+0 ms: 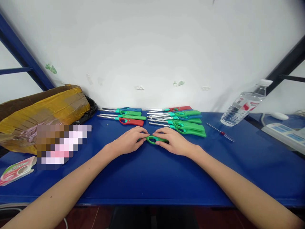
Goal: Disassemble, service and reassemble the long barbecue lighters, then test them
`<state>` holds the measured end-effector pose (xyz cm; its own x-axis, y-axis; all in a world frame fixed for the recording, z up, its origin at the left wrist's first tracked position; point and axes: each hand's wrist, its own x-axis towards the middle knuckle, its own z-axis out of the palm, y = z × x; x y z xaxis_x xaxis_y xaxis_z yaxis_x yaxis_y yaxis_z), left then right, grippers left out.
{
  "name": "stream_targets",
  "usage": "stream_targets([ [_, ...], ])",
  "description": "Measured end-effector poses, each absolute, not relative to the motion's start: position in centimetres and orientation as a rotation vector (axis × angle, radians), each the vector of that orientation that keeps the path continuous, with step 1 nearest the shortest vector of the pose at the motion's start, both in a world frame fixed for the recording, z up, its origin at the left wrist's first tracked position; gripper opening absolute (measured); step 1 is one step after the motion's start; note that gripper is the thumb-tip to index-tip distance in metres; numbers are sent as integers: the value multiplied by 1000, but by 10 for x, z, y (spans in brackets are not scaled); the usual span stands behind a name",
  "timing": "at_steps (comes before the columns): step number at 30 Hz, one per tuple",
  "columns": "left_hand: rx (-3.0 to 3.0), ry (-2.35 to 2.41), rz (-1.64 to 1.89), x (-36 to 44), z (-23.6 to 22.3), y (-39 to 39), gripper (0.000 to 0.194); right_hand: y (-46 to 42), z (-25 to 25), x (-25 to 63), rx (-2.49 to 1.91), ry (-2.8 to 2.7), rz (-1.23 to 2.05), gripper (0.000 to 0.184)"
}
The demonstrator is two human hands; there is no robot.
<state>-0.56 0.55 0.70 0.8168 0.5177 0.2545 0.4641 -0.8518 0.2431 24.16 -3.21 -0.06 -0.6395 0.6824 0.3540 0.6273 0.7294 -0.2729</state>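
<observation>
A green gas lighter lies between my hands, just above or on the blue table, its trigger loop facing me. My right hand grips its handle, thumb below and fingers on top. At the lighter's front end, my left hand pinches with thumb and fingertips; the metal tube, if there is one, is hidden behind that hand. Beyond my right hand lies a pile of long-tube lighters with green, blue and red handles. A smaller row of similar lighters lies beyond my left hand.
A screwdriver lies right of the pile. Past it are a tilted water bottle and a white power strip. At left stand a taped cardboard box and a printed package card. A white wall closes the back.
</observation>
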Motion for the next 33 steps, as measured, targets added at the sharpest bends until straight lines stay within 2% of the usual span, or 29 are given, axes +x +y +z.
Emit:
stream_targets([
  [11, 2778, 816, 478, -3, 4, 4, 30, -25, -6, 244, -1017, -2442, 305, 32],
  [18, 2764, 863, 469, -1, 7, 1, 26, -22, -2, 246, -1046, -2431, 243, 22],
  [26, 2725, 882, 533, 3, 2, 3, 22, -24, 4, 245, -1080, -2418, 365, 13],
  [33, 2653, 919, 693, 6, 0, 1, 17, -33, 11, 240, -1185, -2401, 168, 10],
])
